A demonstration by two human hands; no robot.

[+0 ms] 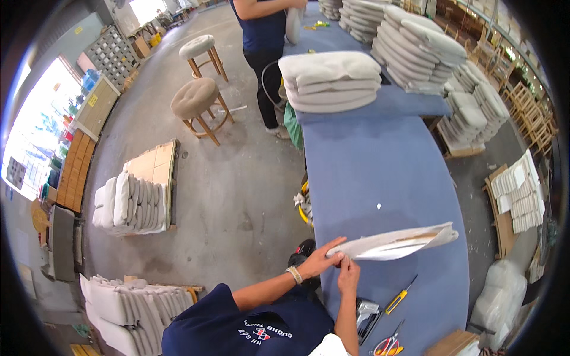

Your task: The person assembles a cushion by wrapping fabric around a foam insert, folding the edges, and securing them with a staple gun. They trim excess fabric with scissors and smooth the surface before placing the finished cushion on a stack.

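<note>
I had the flat seat cushion (396,242) tipped on edge above the blue bench (380,172), its near corner caught between both hands. My left hand (320,257) lay along the corner with its fingers pinching the white fabric, and my right hand (348,274) gripped from just below. To do this well, I judged, I needed the cloth pulled taut and even over the board edge, the far end kept level, with the yellow-handled screwdriver (401,295), scissors (387,344) and staple gun (367,313) near.
</note>
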